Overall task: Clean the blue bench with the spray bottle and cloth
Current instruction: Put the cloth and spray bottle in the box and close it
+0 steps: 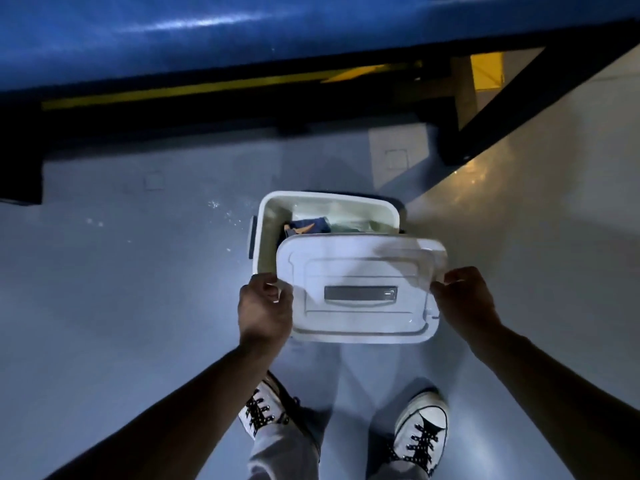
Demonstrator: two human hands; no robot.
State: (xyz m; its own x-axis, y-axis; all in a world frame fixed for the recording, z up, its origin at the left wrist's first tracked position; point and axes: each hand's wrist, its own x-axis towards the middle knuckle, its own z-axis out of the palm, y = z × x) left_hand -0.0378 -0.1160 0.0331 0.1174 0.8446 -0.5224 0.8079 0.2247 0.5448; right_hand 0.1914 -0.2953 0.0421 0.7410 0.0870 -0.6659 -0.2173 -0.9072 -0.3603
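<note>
Head view: at lower centre, the left hand [265,308] and right hand [464,301] grip the white lid [360,289] by its ends, over an open bin [273,216] holding bluish cloth [306,226]; the blue surface [242,32] spans the top.

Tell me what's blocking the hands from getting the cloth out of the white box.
The white lid, held at its two ends by the left hand and right hand, covers the near part of the box. Dark blue cloth shows through the open far part; no spray bottle is clearly visible.
</note>
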